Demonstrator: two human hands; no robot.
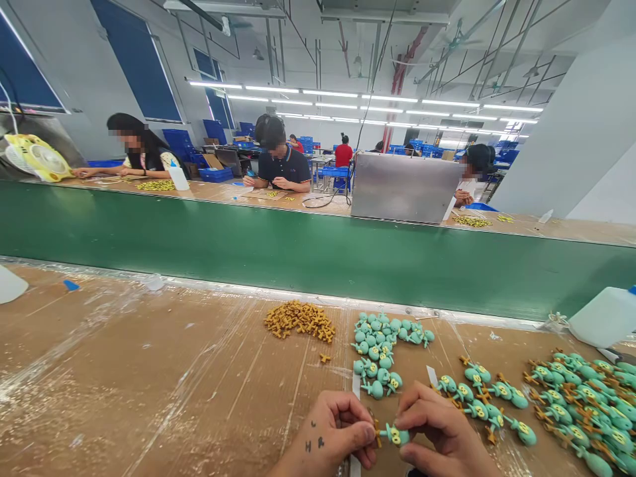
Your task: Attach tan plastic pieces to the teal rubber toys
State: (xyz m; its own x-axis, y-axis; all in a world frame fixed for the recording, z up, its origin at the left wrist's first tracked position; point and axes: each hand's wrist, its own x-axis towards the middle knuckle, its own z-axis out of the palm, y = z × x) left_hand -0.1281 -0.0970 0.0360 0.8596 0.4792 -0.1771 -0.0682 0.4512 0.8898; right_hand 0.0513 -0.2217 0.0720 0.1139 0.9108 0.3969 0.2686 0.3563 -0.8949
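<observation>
Both hands meet at the near edge of the brown, film-wrapped counter [149, 384], pinching one small teal plastic figure [396, 434] between them. It is a rounded, soft-looking toy with a bulbous head, two yellow eyes with dark pupils facing up, and a small orange-brown piece at its left end. The left hand [330, 437] has its grip closed on that brown end, thumb and forefinger pressed together (small dark marks show on the back of the hand). The right hand [437, 430] has its grip clamped on the teal body from the other side, fingers curled over it. The figure sits just above the counter, close to the near edge and right of the middle.

Beyond the hands, a cluster of plain teal figures [382, 344] lies toward the far edge, with a heap of small orange-brown plastic pieces [299, 319] just to its left. Toward the right edge lies a spread of teal figures with brown pieces attached [571, 397]. A white plastic bottle [603, 317] lies at the far right corner.

Past the far edge runs a green conveyor belt [298, 238], and other people sit at another bench beyond it.
</observation>
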